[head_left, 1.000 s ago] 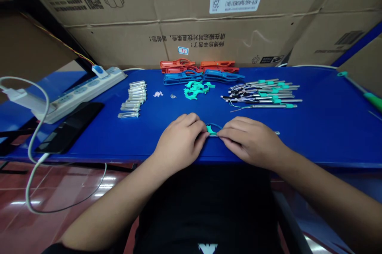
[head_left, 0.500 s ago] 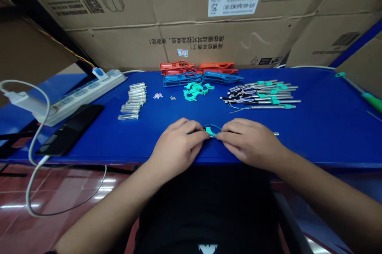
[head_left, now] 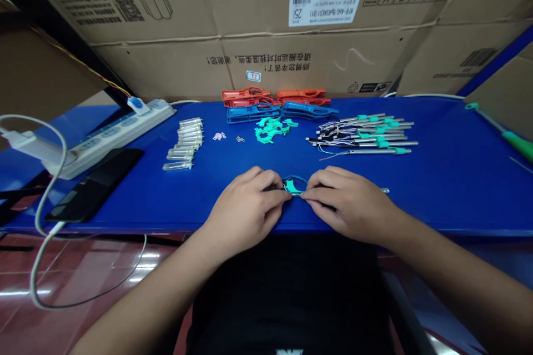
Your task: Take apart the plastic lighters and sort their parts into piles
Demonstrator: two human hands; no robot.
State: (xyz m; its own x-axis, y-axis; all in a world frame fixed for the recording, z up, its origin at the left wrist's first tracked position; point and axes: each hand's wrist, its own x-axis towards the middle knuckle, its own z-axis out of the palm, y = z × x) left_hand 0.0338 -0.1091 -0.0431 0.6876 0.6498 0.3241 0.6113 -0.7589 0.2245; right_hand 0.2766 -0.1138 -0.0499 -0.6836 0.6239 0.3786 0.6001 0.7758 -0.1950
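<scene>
Near the table's front edge, both hands hold a blue lighter shell (head_left: 300, 181), mostly hidden by my fingers. A green trigger piece (head_left: 292, 187) sits in it, with thin pale wire beside it. My left hand (head_left: 250, 208) is closed on the shell's left end, thumb and fingertips pinched by the trigger. On the right part, my right hand (head_left: 347, 199) is closed too, its fingertips low beside the trigger. A short metal tip (head_left: 385, 190) sticks out past the right hand. What lies beneath my palms cannot be seen.
Behind are orange shells (head_left: 300, 93), blue shells (head_left: 252, 114) and green triggers (head_left: 270, 130). Metal tubes with wires (head_left: 375, 135) lie right; clear reservoirs (head_left: 185, 144), small pink parts (head_left: 219, 136) and screws (head_left: 240, 139) left. A power strip (head_left: 112, 133), phone (head_left: 95, 184) and screwdriver (head_left: 503, 131) flank them.
Both hands stay almost in place on the blue lighter shell, with only slight finger shifts. The whole view has moved a little; the parts on the table lie as before.
</scene>
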